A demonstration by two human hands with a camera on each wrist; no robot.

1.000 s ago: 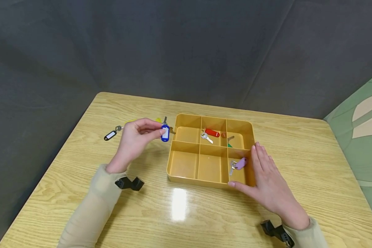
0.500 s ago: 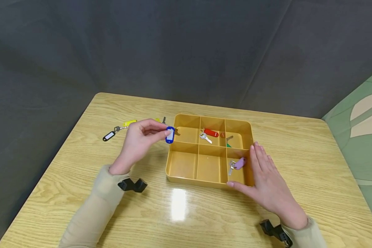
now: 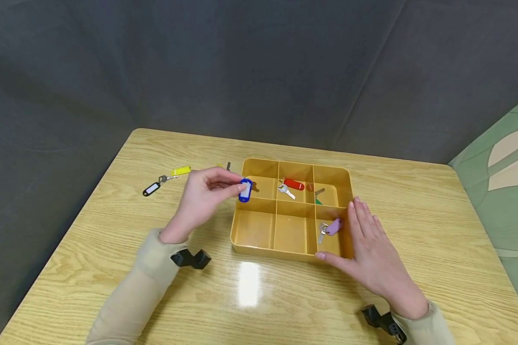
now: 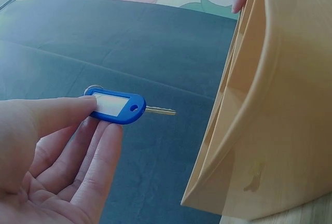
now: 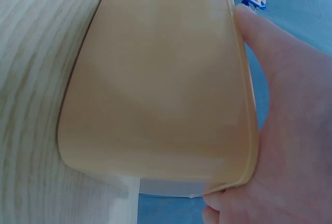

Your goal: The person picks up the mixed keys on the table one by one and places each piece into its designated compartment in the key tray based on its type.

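Observation:
My left hand [image 3: 200, 199] pinches a blue key tag [image 3: 245, 190] between thumb and fingers, above the left rim of a yellow divided box [image 3: 276, 253]. In the left wrist view, a key [image 4: 161, 111] sticks out past the blue tag. My right hand [image 3: 373, 256] rests against the box's front right corner, thumb at the front rim and fingers straight along the right side. A red key tag [image 3: 294, 184] with its key lies in the back middle compartment. In the front right one is a purple key tag [image 3: 334, 226]; a green tag [image 3: 318, 201], partly hidden, is back right.
On the table left of the box lie a yellow key tag [image 3: 181, 171] and a black key tag [image 3: 151, 189] with keys. Another key [image 3: 228, 166] shows behind my left hand, with a bit of yellow. A dark cloth partition [image 3: 259, 72] stands behind the table.
My left hand has moved right with the blue key tag, from beside the box to over its left rim. The yellow key tag at left has come into view. My right hand stays put.

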